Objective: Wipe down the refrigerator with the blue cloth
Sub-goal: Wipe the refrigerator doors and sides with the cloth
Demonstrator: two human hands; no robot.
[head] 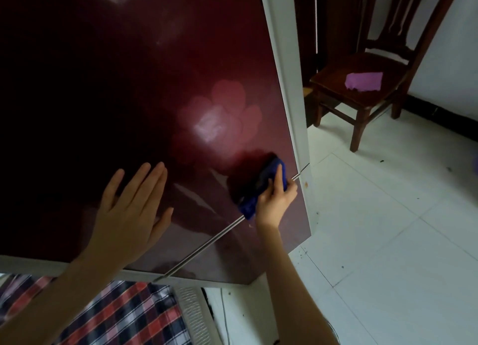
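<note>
The refrigerator fills the left and middle of the head view, its glossy dark red door printed with a pale flower. My right hand presses the bunched blue cloth against the door near its right edge, just above the silver strip between the doors. My left hand lies flat on the door to the left of the cloth, fingers spread, holding nothing. The cloth's reflection shows dark in the door beside it.
A wooden chair stands at the back right with a purple cloth on its seat. White floor tiles spread to the right. A red and blue checked fabric lies at the lower left.
</note>
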